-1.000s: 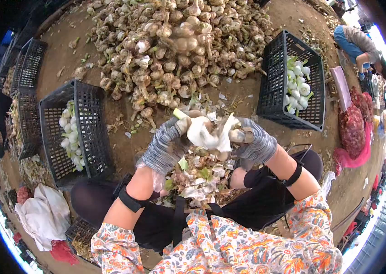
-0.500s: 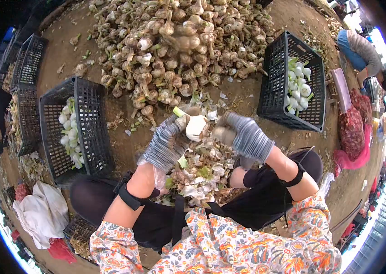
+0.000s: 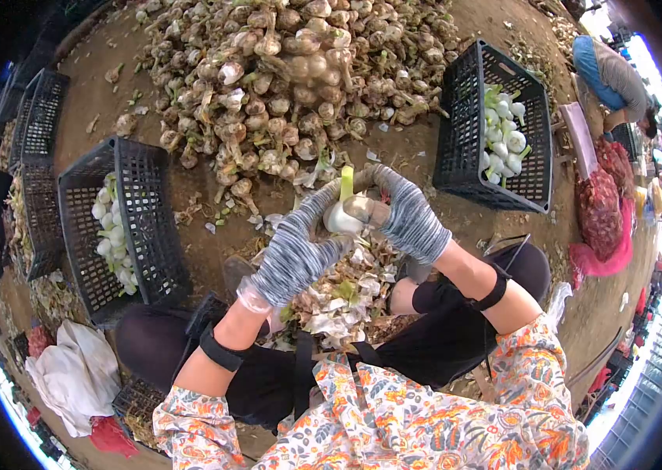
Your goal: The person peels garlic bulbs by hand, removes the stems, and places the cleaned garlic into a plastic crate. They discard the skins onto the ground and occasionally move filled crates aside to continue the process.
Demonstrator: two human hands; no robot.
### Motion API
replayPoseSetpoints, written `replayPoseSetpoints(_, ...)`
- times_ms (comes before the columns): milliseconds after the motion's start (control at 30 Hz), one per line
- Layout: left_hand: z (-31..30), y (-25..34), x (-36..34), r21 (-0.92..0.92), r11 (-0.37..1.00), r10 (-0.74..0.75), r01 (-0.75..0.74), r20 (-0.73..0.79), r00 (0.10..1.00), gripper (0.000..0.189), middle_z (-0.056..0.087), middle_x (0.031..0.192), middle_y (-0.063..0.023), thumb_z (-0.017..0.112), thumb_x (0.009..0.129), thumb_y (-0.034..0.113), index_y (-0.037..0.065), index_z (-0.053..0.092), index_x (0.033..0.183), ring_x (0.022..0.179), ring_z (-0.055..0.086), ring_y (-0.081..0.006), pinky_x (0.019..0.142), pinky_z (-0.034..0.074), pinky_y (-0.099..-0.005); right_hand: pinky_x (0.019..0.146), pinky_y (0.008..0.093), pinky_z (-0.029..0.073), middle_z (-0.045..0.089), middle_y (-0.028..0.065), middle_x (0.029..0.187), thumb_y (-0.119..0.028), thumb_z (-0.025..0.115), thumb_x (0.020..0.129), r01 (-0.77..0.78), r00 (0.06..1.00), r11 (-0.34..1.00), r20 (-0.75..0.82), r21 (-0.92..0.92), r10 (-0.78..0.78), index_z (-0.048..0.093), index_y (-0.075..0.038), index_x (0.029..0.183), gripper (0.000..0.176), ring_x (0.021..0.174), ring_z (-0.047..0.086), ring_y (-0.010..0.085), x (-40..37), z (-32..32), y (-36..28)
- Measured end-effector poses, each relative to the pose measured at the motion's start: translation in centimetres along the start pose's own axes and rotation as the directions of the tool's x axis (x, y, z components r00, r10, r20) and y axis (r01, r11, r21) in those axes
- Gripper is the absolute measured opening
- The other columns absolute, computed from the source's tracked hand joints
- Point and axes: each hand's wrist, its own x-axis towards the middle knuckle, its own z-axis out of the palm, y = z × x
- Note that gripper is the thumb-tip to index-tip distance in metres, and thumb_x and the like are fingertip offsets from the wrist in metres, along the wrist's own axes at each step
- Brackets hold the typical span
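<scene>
"Well, the hands first, left to right?"

"Left hand (image 3: 295, 254), gloved: half open, fingers curved up and around the left side of the bulb, thumb below it. Whether it grips or only cups, cannot tell."

"Next item?"

"One white bulb (image 3: 340, 222), centre of the frame, between the hands. Long axis close to upright in the frame; green stalk (image 3: 346, 182) to the top, round end below."

"And to its right?"

"Right hand (image 3: 413, 223), gloved: closed on the bulb, thumb laid across the front, fingers bent behind. Of the two palms, neither clearly nearer."

"Containers, same order."

"Far left of the frame: dark crates, one at upper left (image 3: 43, 117), another below it; contents cannot be told. Left of centre: one black crate (image 3: 155, 219), white bulbs with green stalks (image 3: 115, 235) inside."

"Centre?"

"Upper centre: one large heap (image 3: 292, 94) of brown, unpeeled bulbs, loose on the ground (image 3: 198, 200). Lower centre, below the hands: scattered skins (image 3: 339, 321), between the legs."

"Right side?"

"Upper right of centre: second black crate (image 3: 460, 137), again white bulbs, stalks on (image 3: 505, 145). Right edge: net bag (image 3: 601, 215), reddish contents, pink netting around its lower part. Upper right: one other person (image 3: 620, 82), bent over, well apart from the gloved pair."

"Closest crate to the bulb?"

"Cannot tell for certain; one stands on either side, both apart from it."
</scene>
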Motion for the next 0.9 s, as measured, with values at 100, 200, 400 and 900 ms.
replayPoseSetpoints(100, 0.4, -0.1, -0.1, 0.191, 0.981, 0.048, -0.041, -0.034, 0.998, 0.064, 0.049, 0.121, -0.0141, 0.071, 0.069, 0.008, -0.002, 0.041, 0.124, 0.110, 0.047, -0.0197, 0.093, 0.040, -0.0311, 0.067, 0.0295, 0.047, 0.063, 0.0124, 0.081, -0.028, 0.064, 0.078, 0.154, 0.986, 0.988, -0.064, -0.026, -0.155, 0.057, 0.000, 0.101, 0.037, 0.075, 0.058, 0.0144, 0.1, 0.4, 0.4)
replayPoseSetpoints(200, 0.2, 0.4, -0.1, 0.211, 0.977, 0.031, -0.026, -0.019, 0.999, 0.064, 0.049, 0.121, -0.0128, 0.072, 0.068, 0.007, -0.001, 0.042, 0.124, 0.109, 0.048, -0.0188, 0.093, 0.040, -0.0300, 0.070, 0.0297, 0.047, 0.063, 0.0145, 0.085, -0.024, 0.060, 0.081, 0.201, 0.980, 0.971, 0.016, -0.130, -0.200, 0.057, 0.002, 0.101, 0.033, 0.077, 0.059, 0.0153, 0.3, -0.5, 0.2)
replayPoseSetpoints(400, -0.2, 1.1, -0.2, 0.117, 0.993, 0.033, -0.033, 0.004, 0.999, 0.068, 0.053, 0.116, -0.0102, 0.077, 0.063, 0.014, 0.000, 0.046, 0.122, 0.107, 0.049, -0.0158, 0.091, 0.041, -0.0300, 0.070, 0.0300, 0.046, 0.062, 0.0156, 0.083, -0.020, 0.058, 0.083, 0.179, 0.982, 0.966, 0.095, -0.187, -0.163, 0.056, 0.003, 0.100, 0.029, 0.074, 0.057, 0.0157, 0.2, -1.7, -0.1)
replayPoseSetpoints(900, 0.7, 0.4, 0.1, 0.188, 0.948, 0.276, -0.258, -0.075, 0.958, 0.077, 0.041, 0.126, -0.0098, 0.072, 0.068, 0.003, 0.004, 0.030, 0.132, 0.110, 0.045, -0.0175, 0.091, 0.042, -0.0303, 0.061, 0.0261, 0.046, 0.062, 0.0059, 0.072, -0.013, 0.063, 0.078, 0.027, 1.000, 0.997, 0.006, -0.067, -0.027, 0.061, 0.003, 0.093, 0.022, 0.066, 0.053, 0.0079, -0.2, -1.0, -0.5)
